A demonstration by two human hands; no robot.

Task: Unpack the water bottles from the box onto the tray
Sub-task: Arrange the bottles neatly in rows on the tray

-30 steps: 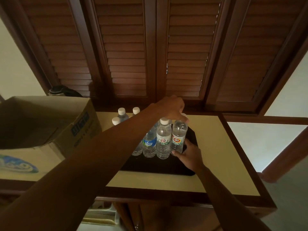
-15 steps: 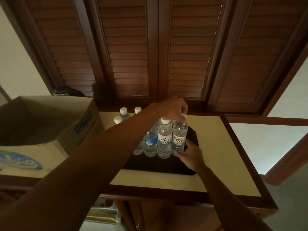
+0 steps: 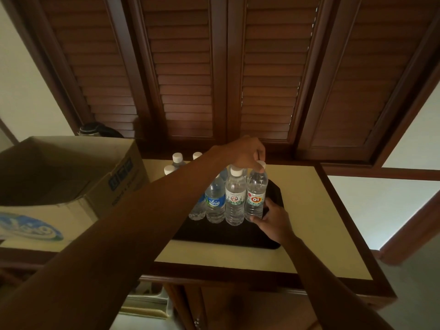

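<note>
A black tray (image 3: 228, 236) lies on the cream tabletop (image 3: 316, 225). Several clear water bottles stand upright on it in a row. The rightmost one, a red-labelled bottle (image 3: 256, 196), has my left hand (image 3: 247, 153) closed over its white cap from above. My right hand (image 3: 271, 217) cups the base of that same bottle from the right. Beside it stand a green-labelled bottle (image 3: 235, 196) and a blue-labelled bottle (image 3: 215, 201). The open cardboard box (image 3: 100, 184) sits at the left; my left forearm reaches across in front of it.
Three white-capped bottles (image 3: 177, 159) stand on the tabletop behind the tray, next to the box. A dark kettle (image 3: 95, 130) is behind the box. Brown louvred shutters (image 3: 185, 75) rise right behind the table. The tray's front part is bare.
Both hands stay on the red-labelled bottle. It has shifted a little closer to the green-labelled one, and the camera has tilted slightly.
</note>
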